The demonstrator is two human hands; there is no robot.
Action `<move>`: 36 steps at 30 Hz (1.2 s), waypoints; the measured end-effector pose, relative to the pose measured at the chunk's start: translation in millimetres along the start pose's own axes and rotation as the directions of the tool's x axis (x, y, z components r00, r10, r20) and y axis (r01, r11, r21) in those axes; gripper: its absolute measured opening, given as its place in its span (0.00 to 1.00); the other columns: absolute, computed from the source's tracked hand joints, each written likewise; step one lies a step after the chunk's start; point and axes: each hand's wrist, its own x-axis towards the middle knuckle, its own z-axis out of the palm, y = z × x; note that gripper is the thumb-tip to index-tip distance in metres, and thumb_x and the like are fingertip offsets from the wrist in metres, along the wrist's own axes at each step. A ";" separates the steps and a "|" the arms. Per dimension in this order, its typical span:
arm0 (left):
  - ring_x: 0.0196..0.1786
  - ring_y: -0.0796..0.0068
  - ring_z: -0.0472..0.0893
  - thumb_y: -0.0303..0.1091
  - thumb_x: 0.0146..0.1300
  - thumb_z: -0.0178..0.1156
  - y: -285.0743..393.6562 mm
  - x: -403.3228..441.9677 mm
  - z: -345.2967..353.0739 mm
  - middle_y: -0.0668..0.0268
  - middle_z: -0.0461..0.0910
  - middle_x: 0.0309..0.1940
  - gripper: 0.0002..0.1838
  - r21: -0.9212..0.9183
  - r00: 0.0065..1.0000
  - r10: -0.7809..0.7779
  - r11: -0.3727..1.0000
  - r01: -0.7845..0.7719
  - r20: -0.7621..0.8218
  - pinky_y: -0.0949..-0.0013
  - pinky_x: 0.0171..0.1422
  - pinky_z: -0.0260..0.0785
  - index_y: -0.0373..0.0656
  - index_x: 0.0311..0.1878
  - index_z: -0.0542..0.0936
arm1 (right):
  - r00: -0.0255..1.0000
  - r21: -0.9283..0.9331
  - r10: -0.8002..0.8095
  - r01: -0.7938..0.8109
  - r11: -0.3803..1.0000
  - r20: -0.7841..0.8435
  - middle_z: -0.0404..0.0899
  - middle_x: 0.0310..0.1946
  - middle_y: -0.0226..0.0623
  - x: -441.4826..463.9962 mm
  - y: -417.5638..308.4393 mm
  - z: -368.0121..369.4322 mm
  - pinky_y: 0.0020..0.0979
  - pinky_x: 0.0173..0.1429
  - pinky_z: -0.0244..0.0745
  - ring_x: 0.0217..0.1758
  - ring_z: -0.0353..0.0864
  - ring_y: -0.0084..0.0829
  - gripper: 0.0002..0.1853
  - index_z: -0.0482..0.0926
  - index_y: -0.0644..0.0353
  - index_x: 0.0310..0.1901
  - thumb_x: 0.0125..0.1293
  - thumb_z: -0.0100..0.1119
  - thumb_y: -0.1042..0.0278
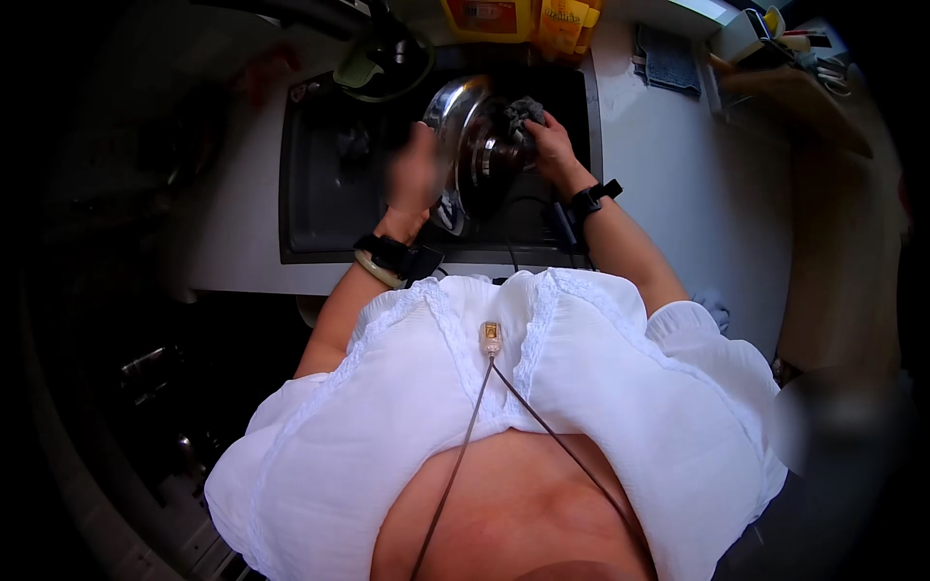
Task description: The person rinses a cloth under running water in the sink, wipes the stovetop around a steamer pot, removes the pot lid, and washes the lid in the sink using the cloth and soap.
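Note:
A shiny round metal dish (451,121), which could be a bowl or a lid, is tilted on its side over the dark sink (320,213). My left hand (415,171), blurred by motion, grips its left rim; the fingertips are partly hidden. On the other side, my right hand (552,150) is closed on a crumpled grey scrubbing cloth (524,113), close to the dish's dark, reflective face. I cannot tell whether the cloth touches the metal. A whitish piece (448,215) shows below the dish, its kind unclear.
Behind the sink are a faucet (399,44), a green container (358,73), a yellow bottle (489,19) and a yellow packet (565,24). A folded blue-grey cloth (668,60) lies on the white counter (668,165). A rack of utensils (790,44) occupies the back right corner.

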 end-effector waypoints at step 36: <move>0.30 0.67 0.78 0.25 0.56 0.56 38.8 -11.8 -12.3 0.61 0.77 0.28 0.08 0.599 0.868 0.433 0.636 -0.485 0.243 0.69 0.32 0.71 0.39 0.40 0.76 | 0.961 -0.785 -0.246 0.246 0.569 0.123 0.82 0.35 0.40 8.7 -71.0 71.8 0.31 0.45 0.74 0.40 0.81 0.40 0.16 0.83 0.61 0.39 0.55 0.56 0.59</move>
